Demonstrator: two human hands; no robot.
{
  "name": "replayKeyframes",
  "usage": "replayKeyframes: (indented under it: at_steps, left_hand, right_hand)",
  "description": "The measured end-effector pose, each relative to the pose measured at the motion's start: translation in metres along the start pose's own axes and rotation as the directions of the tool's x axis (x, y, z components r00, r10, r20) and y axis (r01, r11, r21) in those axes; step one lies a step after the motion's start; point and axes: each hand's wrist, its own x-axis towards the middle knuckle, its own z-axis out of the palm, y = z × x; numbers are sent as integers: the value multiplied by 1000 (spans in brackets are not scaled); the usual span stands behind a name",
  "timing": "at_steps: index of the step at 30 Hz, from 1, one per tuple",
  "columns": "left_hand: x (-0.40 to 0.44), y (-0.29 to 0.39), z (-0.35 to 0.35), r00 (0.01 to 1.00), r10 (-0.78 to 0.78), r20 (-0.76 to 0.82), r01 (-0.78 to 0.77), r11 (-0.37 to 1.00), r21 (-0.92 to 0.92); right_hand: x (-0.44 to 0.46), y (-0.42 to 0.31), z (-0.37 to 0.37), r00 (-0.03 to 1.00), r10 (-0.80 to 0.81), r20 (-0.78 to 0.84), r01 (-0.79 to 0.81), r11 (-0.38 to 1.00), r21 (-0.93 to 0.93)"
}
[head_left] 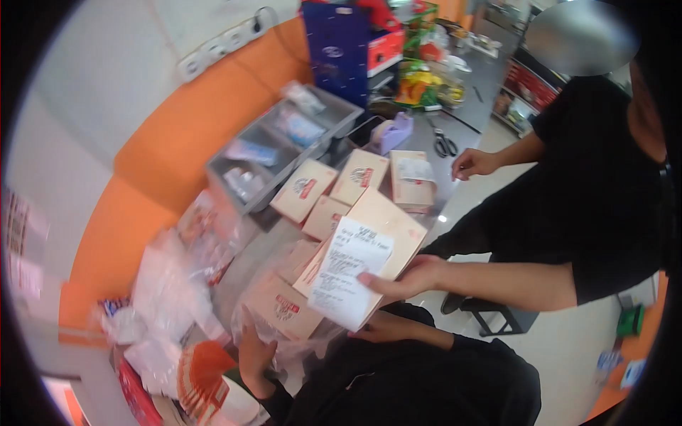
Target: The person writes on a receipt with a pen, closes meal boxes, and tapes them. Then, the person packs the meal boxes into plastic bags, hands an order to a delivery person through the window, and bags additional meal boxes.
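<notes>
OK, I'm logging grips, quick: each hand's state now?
Left hand: against the clear bag; grip can't be told.
Right hand: by the receipt, fingers partly hidden; can't be told.

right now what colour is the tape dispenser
The tape dispenser is light purple; the head view shows it best.

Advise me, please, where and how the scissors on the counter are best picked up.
I would grip the scissors by their black handle loops, reaching from above and the near side: they lie flat on the counter, loops toward us, blades pointing away.
</notes>
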Motion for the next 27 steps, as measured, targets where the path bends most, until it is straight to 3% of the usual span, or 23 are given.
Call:
replayKeyframes:
  at_steps: [2, 4, 5, 6, 7, 8, 9, 10, 12, 15, 17, 19, 21, 24, 25, 27]
  left_hand:
    - [6, 19, -26, 980, -176, 98, 184, 979, -87]
    - [5, 12, -39, 969, -200, 148, 218, 969, -115]
    - [6, -1, -40, 982, -134, 134, 150, 982, -118]
    - [8, -14, -41, 990, -64, 122, 78, 990, -116]
    - [8, -23, -41, 995, -12, 99, 24, 992, -123]
    - [2, -31, -39, 998, 19, 60, -12, 992, -125]
    - [2, -43, -40, 996, 82, 42, -76, 989, -129]
    - [2, -48, -38, 995, 89, 40, -84, 992, -96]
    - [0, -55, -36, 994, 102, 42, -101, 995, -27]
    - [-5, -59, -42, 979, 92, 180, -17, 925, -379]
    - [-11, -48, -44, 933, 359, -22, -356, 913, -199]
    - [-22, -52, -39, 932, 323, -165, -352, 916, -192]
    - [-37, -68, -26, 972, -55, -230, -50, 902, -429]
    - [-42, -30, -40, 949, 41, -314, -76, 992, -99]
    - [-39, -31, -33, 949, -37, -313, 5, 995, -104]
    - [-33, -55, -10, 924, 38, -379, -23, 999, 43]
  right_hand:
    - [3, -32, -16, 991, -33, 127, 23, 996, 85]
    - [17, -54, -26, 959, 66, 274, -185, 879, 438]
    - [30, -70, -29, 920, 158, 360, -377, 611, 696]
    - [45, -87, -30, 856, 219, 468, -512, 236, 826]
    - [59, -104, -29, 775, 237, 586, -558, -182, 810]
    - [73, -115, -28, 672, 192, 715, -521, -564, 641]
    - [83, -128, -20, 593, 123, 796, -348, -852, 391]
    - [89, -134, -15, 533, 16, 846, -102, -991, 82]
    - [95, -132, -5, 505, -35, 863, -135, -990, 39]
    - [102, -126, -2, 376, -143, 915, -88, -989, -119]
    - [106, -122, -1, 315, -218, 924, -80, -976, -203]
    - [109, -118, 3, 302, -279, 912, -139, -959, -248]
    - [110, -115, 4, 292, -312, 904, -154, -948, -278]
    - [113, -115, 3, 282, -339, 897, -149, -940, -308]
    - [114, -114, 2, 280, -346, 895, -147, -937, -316]
    - [117, -112, -1, 288, -351, 891, -132, -936, -326]
